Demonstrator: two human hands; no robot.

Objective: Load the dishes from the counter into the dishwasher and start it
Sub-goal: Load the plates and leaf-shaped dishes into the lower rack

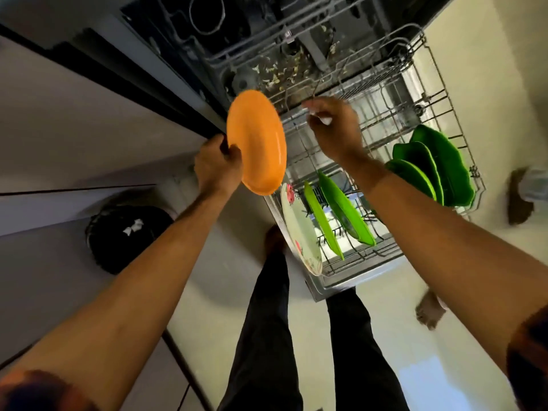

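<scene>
Pale kitchen floor (400, 336) lies under a pulled-out dishwasher rack (382, 120) holding five green plates (344, 209) and one floral plate (299, 229). Left hand (218, 167) grips one orange plate (257, 142) above the rack; right hand (335, 129) pinches a rack wire.

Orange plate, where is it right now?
The orange plate is in the left hand, held above the rack's left edge, just beyond the flowered plate.

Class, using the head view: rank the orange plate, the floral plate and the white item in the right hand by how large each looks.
1. orange plate, held in the left hand.
2. floral plate in the rack, though it stands edge-on, so the top two are unsure.
3. white item pinched in the right hand, clearly smallest.
</scene>
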